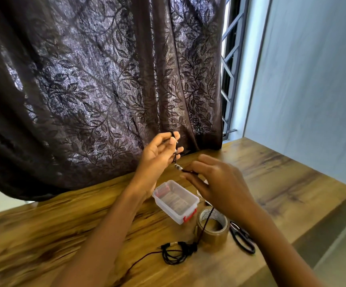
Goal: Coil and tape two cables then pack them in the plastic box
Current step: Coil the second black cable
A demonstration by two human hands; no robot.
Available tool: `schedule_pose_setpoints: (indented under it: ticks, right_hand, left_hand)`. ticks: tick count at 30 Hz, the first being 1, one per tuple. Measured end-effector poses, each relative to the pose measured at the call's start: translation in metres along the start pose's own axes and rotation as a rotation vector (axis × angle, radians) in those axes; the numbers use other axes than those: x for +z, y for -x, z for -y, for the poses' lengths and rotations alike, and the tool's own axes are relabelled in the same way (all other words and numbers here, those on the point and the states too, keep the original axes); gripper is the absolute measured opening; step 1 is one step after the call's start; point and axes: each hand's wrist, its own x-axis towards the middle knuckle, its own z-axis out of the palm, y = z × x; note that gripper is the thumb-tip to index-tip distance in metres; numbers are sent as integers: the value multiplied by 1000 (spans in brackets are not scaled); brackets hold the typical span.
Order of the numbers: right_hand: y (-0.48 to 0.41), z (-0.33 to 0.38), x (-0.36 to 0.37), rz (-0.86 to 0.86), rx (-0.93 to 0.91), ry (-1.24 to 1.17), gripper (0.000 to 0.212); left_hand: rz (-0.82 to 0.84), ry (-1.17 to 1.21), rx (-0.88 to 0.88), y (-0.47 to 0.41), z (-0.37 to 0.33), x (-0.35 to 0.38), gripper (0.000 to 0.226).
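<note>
Wooden table (64, 224) under all. Low centre, black tangle (176, 253) lying loose, one cable (204, 224) rising from it across tape (214, 232) up to right hand (219, 183). Risk: catching on the tape roll, or dragging the tangle into a knot. Scissors (243, 240) just right of tape. Box (176, 201) open at mid-frame, no cable inside. Above it, hands apart: right pinching the cable, left hand (159, 156) keeping a few loops. Likely to slip off those nearly straight fingers. Curtain (95, 79) behind.
</note>
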Motion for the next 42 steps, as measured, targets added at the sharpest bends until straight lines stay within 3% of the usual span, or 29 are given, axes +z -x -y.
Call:
schedule_pose_setpoints:
  ticks: [5,9,13,17,22,26,29,33,35,38,42]
  right_hand:
    - [-35,-9,-25,72,12,-157,22]
    - [-59,-21,-36,146,49,-185,14]
    - [-67,-36,-35,106,111,-370,18]
    - [-60,-51,-14,21,202,-587,9]
    - [-34,-56,24,-134,411,-809,12]
    - [-10,-46,54,-120,540,-736,15]
    - [6,-28,65,-4,531,-615,17]
    - [18,-2,57,232,374,-334,37]
    - [22,4,49,250,265,-203,41]
    - [21,4,33,198,186,-120,31]
    - [12,-2,8,139,212,-156,8]
  left_hand:
    - [130,-172,-15,12,2,7,28]
    - [180,-200,-67,18,1,10,48]
    - [135,-139,-11,22,-1,10,41]
    - [152,-66,21,24,-9,7,39]
    - [173,61,33,21,-22,6,42]
    - [208,196,14,15,-30,7,41]
    - [185,239,-35,13,-31,10,43]
    - [113,236,-72,8,-22,11,45]
    - [83,197,-73,6,-16,7,41]
    - [51,114,-68,4,-5,-1,33]
    - [4,40,-86,0,5,-9,46]
